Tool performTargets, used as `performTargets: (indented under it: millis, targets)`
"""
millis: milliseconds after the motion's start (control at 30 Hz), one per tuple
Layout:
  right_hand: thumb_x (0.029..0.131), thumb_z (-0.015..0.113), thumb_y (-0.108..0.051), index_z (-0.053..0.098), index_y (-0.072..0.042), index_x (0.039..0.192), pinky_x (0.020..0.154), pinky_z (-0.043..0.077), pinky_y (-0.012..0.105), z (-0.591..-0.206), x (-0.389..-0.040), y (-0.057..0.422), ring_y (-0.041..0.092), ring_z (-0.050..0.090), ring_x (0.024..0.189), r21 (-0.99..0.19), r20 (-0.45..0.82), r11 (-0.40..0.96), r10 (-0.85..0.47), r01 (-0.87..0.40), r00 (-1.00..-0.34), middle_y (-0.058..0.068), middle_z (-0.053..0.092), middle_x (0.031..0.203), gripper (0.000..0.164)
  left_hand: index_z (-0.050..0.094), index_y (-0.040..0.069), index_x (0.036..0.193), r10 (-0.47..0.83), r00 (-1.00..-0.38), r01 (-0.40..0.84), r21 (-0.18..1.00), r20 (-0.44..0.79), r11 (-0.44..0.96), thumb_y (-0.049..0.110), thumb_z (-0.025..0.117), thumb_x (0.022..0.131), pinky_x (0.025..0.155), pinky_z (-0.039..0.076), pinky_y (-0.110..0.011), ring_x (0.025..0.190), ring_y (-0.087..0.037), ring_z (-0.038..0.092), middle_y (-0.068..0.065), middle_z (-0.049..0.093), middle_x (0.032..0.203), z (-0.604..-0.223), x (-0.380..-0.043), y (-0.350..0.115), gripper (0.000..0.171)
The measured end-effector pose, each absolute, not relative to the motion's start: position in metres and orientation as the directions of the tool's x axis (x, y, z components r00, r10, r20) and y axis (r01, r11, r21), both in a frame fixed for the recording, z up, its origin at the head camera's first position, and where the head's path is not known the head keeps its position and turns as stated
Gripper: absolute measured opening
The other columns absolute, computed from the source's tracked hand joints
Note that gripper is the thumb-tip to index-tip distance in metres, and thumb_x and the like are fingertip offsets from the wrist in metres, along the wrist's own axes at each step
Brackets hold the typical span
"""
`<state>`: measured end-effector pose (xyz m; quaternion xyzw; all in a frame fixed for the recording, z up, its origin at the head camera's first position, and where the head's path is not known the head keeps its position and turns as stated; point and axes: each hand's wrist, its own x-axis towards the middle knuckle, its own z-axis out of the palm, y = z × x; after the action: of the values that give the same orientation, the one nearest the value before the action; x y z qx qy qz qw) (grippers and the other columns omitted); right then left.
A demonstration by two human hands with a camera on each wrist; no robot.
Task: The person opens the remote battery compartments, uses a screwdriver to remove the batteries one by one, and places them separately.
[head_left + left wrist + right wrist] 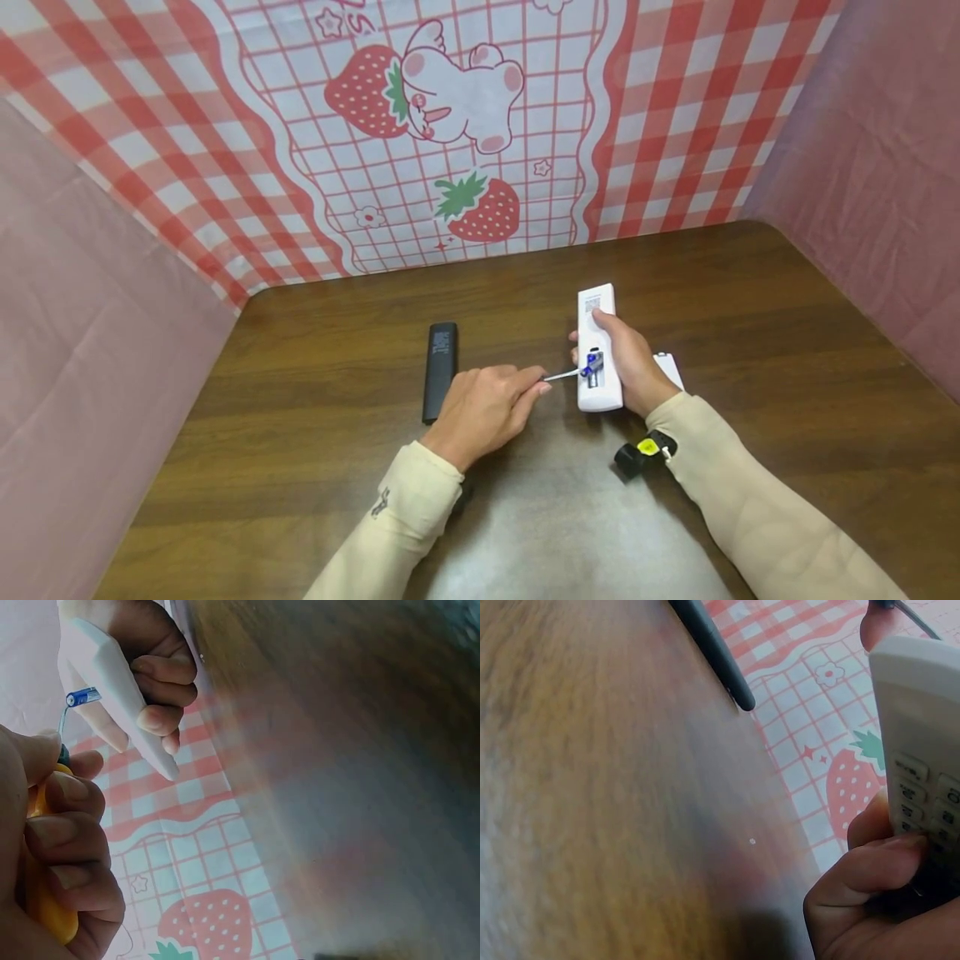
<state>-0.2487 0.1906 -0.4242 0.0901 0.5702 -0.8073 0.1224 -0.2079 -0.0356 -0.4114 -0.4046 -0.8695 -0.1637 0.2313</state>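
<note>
My right hand (633,362) grips a white remote control (597,321), its back turned up and its battery bay open. A blue battery (82,697) sticks up at a tilt out of the bay. From the left, my left hand (487,408) holds a screwdriver by its yellow handle (56,930), fingers wrapped round it. The thin metal shaft (562,376) reaches across, its tip right at the battery. In the right wrist view, the remote's button side faces the camera, with right-hand fingers (877,862) curled against it.
A black remote-like bar (441,367) lies on the wooden table (337,358), just beyond the left hand. Partly hidden behind the right wrist is a flat white piece (667,367). A checked strawberry cloth (480,208) hangs along the back, with pink cloth at both sides.
</note>
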Motion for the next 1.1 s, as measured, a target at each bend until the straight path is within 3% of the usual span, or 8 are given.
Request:
performTargets:
  millis: [267, 533, 1100]
  targets:
    - [0.107, 0.038, -0.041, 0.034, 0.002, 0.138, 0.065, 0.049, 0.027, -0.4227, -0.2489, 0.1913, 0.013, 0.062, 0.072, -0.891, -0.277, -0.344, -0.109, 0.298, -0.955, 0.002, 0.064, 0.097, 0.053, 0.074, 0.018, 0.105, 0.627, -0.569, 0.774, 0.09, 0.533, 0.626, 0.032, 0.061, 0.101, 0.047, 0.045, -0.031, 0.053, -0.009, 0.055, 0.008, 0.058, 0.067, -0.4107, -0.2091, -0.036, 0.019]
    - [0.107, 0.039, -0.043, 0.034, -0.001, 0.142, 0.069, 0.05, 0.027, -0.423, -0.2493, 0.1919, 0.014, 0.062, 0.079, -0.912, -0.31, -0.261, -0.066, 0.317, -0.948, 0.005, 0.062, 0.106, 0.055, 0.075, 0.019, 0.105, 0.594, -0.599, 0.749, 0.113, 0.536, 0.653, 0.032, 0.059, 0.101, 0.048, 0.045, -0.03, 0.056, -0.009, 0.058, 0.008, 0.063, 0.07, -0.412, -0.2099, -0.0369, 0.021]
    - [0.107, 0.037, -0.043, 0.031, 0.001, 0.146, 0.072, 0.05, 0.029, -0.4253, -0.2509, 0.1925, 0.014, 0.061, 0.082, -0.925, -0.314, -0.214, -0.041, 0.315, -0.949, 0.007, 0.06, 0.111, 0.059, 0.072, 0.021, 0.096, 0.572, -0.639, 0.712, 0.115, 0.514, 0.692, 0.033, 0.057, 0.102, 0.045, 0.043, -0.032, 0.054, -0.012, 0.056, 0.007, 0.057, 0.065, -0.4126, -0.2139, -0.0385, 0.021]
